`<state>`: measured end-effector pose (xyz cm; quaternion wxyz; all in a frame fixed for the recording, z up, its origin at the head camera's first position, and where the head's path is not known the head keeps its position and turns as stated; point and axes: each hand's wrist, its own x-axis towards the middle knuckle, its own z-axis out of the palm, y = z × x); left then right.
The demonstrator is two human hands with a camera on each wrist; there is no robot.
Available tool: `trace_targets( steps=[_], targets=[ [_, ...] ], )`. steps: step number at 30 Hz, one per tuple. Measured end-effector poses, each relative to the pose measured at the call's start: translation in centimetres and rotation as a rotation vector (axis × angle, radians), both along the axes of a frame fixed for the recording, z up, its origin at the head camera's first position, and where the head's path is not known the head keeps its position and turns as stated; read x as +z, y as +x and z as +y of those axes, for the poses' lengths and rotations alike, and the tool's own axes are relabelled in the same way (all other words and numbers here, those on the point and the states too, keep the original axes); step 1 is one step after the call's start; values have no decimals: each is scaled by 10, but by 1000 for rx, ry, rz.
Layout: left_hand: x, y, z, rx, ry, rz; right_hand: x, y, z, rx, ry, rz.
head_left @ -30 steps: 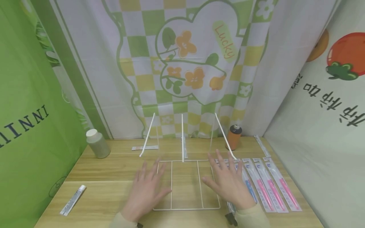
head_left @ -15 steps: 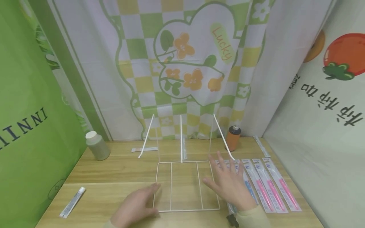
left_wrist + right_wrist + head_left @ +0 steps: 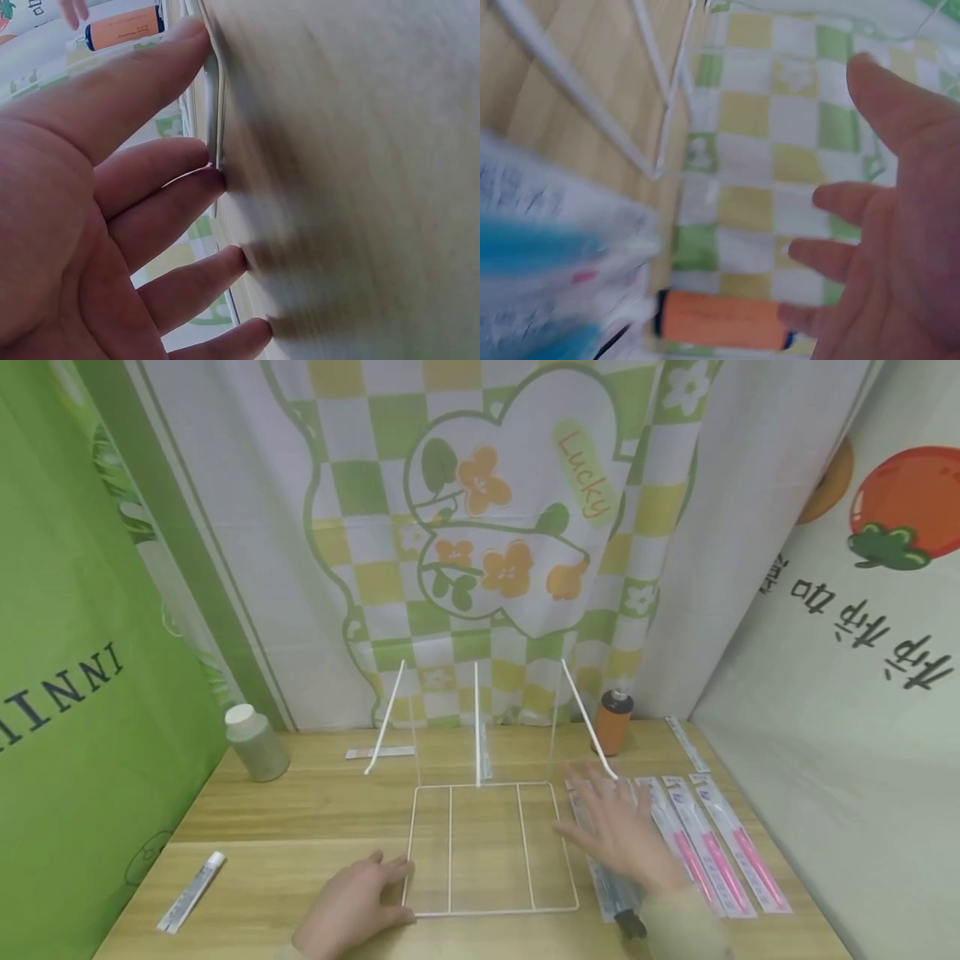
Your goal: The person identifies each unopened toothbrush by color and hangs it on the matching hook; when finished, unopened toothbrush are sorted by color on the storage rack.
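My left hand [image 3: 352,902] is at the near left corner of a white wire rack [image 3: 451,852] lying on the wooden table. In the left wrist view, the thumb and fingertips meet the rack's wire edge [image 3: 218,112], the fingers spread and nearly straight. My right hand [image 3: 622,835], fingers spread, hovers over packaged toothbrushes [image 3: 708,852] lined up to the right of the rack. It partly covers the nearest packs. Blue shows in a blurred pack [image 3: 532,247] in the right wrist view, and nothing is in that hand.
Slanting white rods [image 3: 477,718] rise at the rack's back. A white-capped bottle [image 3: 258,747] stands back left, an orange bottle [image 3: 613,727] back right. A small tube [image 3: 192,893] lies front left. Slim packets [image 3: 380,752] lie near the patterned curtain [image 3: 465,527].
My left hand has dropped from over the rack's left part to its near left corner. My right hand has shifted right, off the rack's edge and over the toothbrush packs.
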<state>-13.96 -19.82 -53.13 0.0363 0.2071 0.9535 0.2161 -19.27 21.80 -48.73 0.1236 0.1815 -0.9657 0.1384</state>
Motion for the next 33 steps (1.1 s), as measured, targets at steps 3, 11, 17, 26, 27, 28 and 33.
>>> trace_targets(
  steps=[3, 11, 17, 26, 27, 28, 33],
  targets=[
    [1, 1, 1, 15, 9, -9, -13, -15, 15, 49, -70, -40],
    [0, 1, 0, 31, 27, -26, -30, -36, 40, 53, -216, -168],
    [-1, 1, 0, 33, 30, -18, -35, -47, 44, 45, -188, -241],
    [-1, 0, 0, 29, 33, 0, -45, -56, 48, 21, -180, -317],
    [-1, 0, 0, 31, 34, 1, -46, -57, 47, 15, -184, -314],
    [-1, 0, 0, 35, 36, -1, -47, -57, 46, 5, -187, -313],
    [-2, 1, 0, 51, 29, -9, -55, -60, 43, -73, -167, -310]
  ],
)
